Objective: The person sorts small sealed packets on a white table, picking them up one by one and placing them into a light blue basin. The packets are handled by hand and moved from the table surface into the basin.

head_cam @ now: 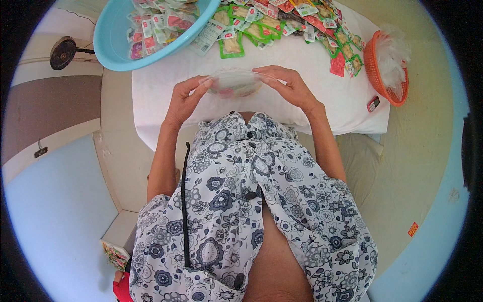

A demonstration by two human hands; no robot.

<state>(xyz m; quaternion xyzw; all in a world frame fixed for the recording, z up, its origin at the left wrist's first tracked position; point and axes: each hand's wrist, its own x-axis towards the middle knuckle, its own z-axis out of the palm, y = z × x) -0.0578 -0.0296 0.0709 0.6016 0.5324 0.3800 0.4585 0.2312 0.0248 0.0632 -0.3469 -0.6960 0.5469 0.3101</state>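
Observation:
A clear plastic bag [236,85] with colourful packets showing inside is stretched between my hands above the white-covered table. My left hand [188,96] pinches its left top corner between thumb and fingers. At the right top corner, my right hand [288,85] grips the bag's edge the same way. Just beyond the bag lies a green-edged food packet [231,46], part of a wide pile of vacuum-sealed packets [268,26] along the far side of the table.
A light blue basin [158,62] of small packets stands at the far left. An orange basket [373,75] holding clear plastic bags [392,60] is at the right edge, with a small red phone [373,104] nearby. A dark round fan [63,53] is at the left.

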